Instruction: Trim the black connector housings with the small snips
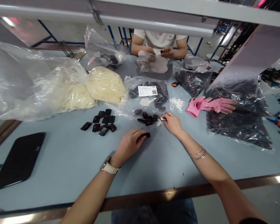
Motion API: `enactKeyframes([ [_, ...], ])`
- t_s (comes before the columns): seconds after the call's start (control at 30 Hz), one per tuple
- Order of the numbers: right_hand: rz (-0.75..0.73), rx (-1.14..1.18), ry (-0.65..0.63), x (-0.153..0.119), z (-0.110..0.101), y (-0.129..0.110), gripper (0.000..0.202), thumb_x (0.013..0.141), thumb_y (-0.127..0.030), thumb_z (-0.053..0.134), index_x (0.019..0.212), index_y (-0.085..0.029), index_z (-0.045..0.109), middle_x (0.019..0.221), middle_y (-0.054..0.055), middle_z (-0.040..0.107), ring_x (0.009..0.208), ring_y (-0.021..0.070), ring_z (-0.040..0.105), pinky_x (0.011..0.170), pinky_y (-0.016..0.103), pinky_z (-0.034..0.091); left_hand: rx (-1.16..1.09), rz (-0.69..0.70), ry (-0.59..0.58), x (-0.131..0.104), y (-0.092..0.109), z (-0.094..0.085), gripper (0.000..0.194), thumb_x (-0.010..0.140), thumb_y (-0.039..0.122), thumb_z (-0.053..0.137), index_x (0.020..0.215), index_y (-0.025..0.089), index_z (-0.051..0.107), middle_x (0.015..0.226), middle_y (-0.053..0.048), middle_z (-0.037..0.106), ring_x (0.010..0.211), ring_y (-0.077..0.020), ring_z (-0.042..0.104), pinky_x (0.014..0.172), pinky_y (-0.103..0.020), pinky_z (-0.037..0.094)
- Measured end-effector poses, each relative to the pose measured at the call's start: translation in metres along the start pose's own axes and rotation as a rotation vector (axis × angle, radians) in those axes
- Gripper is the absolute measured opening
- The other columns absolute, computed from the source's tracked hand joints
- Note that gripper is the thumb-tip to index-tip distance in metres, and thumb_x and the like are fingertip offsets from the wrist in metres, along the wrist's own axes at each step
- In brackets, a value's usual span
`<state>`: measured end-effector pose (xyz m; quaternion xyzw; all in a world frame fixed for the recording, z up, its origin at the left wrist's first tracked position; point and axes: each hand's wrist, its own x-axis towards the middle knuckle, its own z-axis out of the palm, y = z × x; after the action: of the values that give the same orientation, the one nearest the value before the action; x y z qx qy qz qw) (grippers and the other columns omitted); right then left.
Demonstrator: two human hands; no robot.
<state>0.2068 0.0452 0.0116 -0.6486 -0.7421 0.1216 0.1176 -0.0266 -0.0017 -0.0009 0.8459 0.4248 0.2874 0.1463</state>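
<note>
My left hand (132,141) pinches a small black plastic connector (147,135) above the middle of the table. Its free end sticks out past my fingertips to the right. My right hand (172,122) is closed in a pinch on a small shiny metal piece (163,119) whose kind I cannot make out. Its tip is over a little heap of white plastic pins (159,123). Just left of that heap lies a cluster of black connectors (149,120). Another group of black connectors, some with red parts (104,121), is spread farther left.
A larger pile of white pins (177,104) lies beyond my right hand, beside pink gloves (210,105). Clear bags of black parts (149,93) and pale yellow parts (107,84) line the back. A dark tablet-like slab (20,160) lies left. Opposite, a person (160,43) handles a black piece.
</note>
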Motion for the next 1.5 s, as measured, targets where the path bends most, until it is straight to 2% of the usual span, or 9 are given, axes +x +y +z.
enactKeyframes([
  [0.13,0.009,0.144,0.033,0.001,-0.005,0.001,0.022,0.081,-0.016,0.047,0.093,-0.018,0.066,0.091,0.005,0.066,0.081,0.0164,0.058,0.070,0.025,0.040,0.014,0.007,-0.001,0.000,0.001,-0.001,0.019,0.090,0.027,0.047,0.097,0.018,0.062,0.085,-0.006,0.068,0.078,-0.0186,0.063,0.068,-0.031,0.052],
  [0.3,0.029,0.258,-0.088,0.001,-0.019,-0.001,0.014,0.071,-0.020,0.053,0.074,-0.017,0.066,0.064,-0.001,0.061,0.056,0.0103,0.047,0.056,0.022,0.032,0.029,0.015,0.014,0.000,0.000,-0.002,0.018,0.090,0.027,0.048,0.098,0.018,0.063,0.086,-0.006,0.068,0.078,-0.0180,0.062,0.070,-0.031,0.051],
  [0.47,-0.038,0.158,-0.164,-0.002,-0.026,-0.003,0.014,0.070,-0.019,0.052,0.069,-0.018,0.065,0.058,-0.001,0.059,0.053,0.0099,0.045,0.054,0.022,0.029,0.031,0.017,0.004,-0.001,0.001,-0.002,0.018,0.090,0.027,0.048,0.098,0.018,0.062,0.085,-0.006,0.068,0.078,-0.0182,0.062,0.069,-0.031,0.051],
  [0.63,-0.070,-0.083,-0.188,-0.006,-0.023,-0.013,0.020,0.080,-0.022,0.049,0.083,-0.018,0.068,0.080,0.007,0.068,0.071,0.0173,0.059,0.063,0.025,0.037,0.035,0.010,-0.004,-0.001,0.001,0.000,0.019,0.090,0.028,0.048,0.099,0.018,0.062,0.085,-0.006,0.067,0.077,-0.0178,0.062,0.069,-0.031,0.051],
  [0.77,-0.058,-0.204,-0.226,-0.010,-0.019,-0.021,0.025,0.085,-0.017,0.044,0.096,-0.017,0.067,0.097,0.011,0.067,0.086,0.0215,0.063,0.072,0.028,0.042,0.024,0.017,-0.004,-0.001,0.000,0.001,0.019,0.090,0.027,0.049,0.099,0.017,0.062,0.084,-0.006,0.067,0.077,-0.0183,0.062,0.069,-0.031,0.051],
  [1.03,0.004,-0.242,-0.185,-0.013,-0.015,-0.026,0.022,0.085,-0.023,0.048,0.095,-0.015,0.065,0.097,0.014,0.067,0.086,0.0237,0.064,0.071,0.029,0.045,0.019,0.013,0.006,-0.001,0.002,-0.001,0.017,0.090,0.027,0.050,0.099,0.019,0.062,0.086,-0.005,0.067,0.079,-0.0179,0.062,0.071,-0.032,0.051],
  [1.17,0.054,-0.220,-0.185,-0.010,-0.016,-0.021,0.022,0.080,-0.019,0.049,0.092,-0.014,0.066,0.092,0.014,0.069,0.084,0.0232,0.064,0.071,0.028,0.043,0.024,0.028,0.012,0.000,0.004,-0.003,0.018,0.090,0.027,0.050,0.098,0.018,0.062,0.086,-0.006,0.067,0.079,-0.0183,0.062,0.071,-0.032,0.051],
  [1.33,0.054,-0.034,-0.136,-0.009,-0.024,-0.018,0.019,0.073,-0.016,0.050,0.080,-0.015,0.068,0.076,0.009,0.069,0.071,0.0188,0.061,0.063,0.025,0.038,0.038,0.030,0.009,0.001,0.004,-0.003,0.017,0.090,0.027,0.050,0.098,0.018,0.062,0.088,-0.007,0.068,0.081,-0.0187,0.063,0.071,-0.033,0.051],
  [1.5,-0.049,0.466,-0.220,-0.017,-0.022,-0.030,0.015,0.068,-0.020,0.055,0.075,-0.014,0.067,0.063,0.000,0.062,0.057,0.0101,0.052,0.057,0.021,0.036,0.039,0.039,0.009,-0.001,0.003,-0.001,0.017,0.090,0.028,0.050,0.099,0.020,0.062,0.088,-0.006,0.068,0.081,-0.0188,0.063,0.072,-0.034,0.052],
])
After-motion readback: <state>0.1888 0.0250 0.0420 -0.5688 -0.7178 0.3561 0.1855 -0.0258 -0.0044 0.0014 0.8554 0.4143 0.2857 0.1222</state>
